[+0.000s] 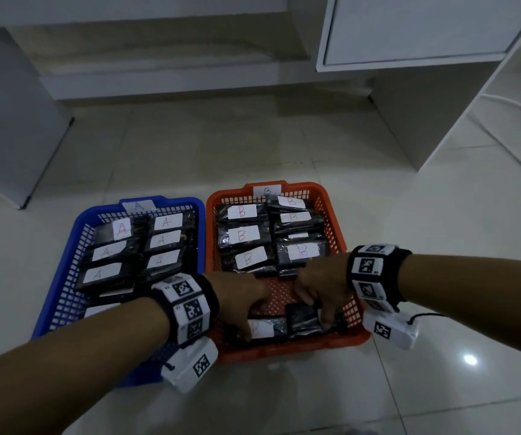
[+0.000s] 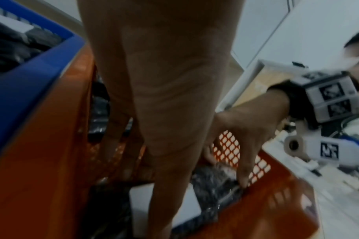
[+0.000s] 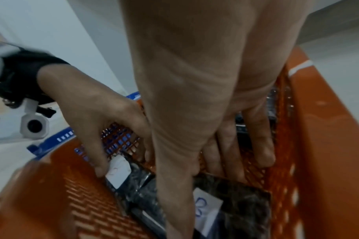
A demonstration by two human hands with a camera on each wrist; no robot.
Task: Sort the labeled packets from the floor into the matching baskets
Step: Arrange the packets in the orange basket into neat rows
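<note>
An orange basket (image 1: 284, 350) marked B holds several black packets with white B labels. To its left, a blue basket (image 1: 64, 277) marked A holds several A packets. Both hands reach into the near end of the orange basket. My left hand (image 1: 253, 315) holds a B-labelled packet (image 1: 264, 328) between thumb and fingers; the right wrist view shows the thumb (image 3: 100, 171) at its label (image 3: 119, 171). My right hand (image 1: 315, 309) grips another black packet (image 1: 303, 320) lying beside it. Its blue B label (image 3: 207, 208) shows by my right thumb.
Pale glossy floor tiles (image 1: 441, 387) surround the baskets. White cabinets stand behind them at the left (image 1: 11, 120) and at the right (image 1: 409, 32). A white cable (image 1: 516, 106) runs along the floor at the far right.
</note>
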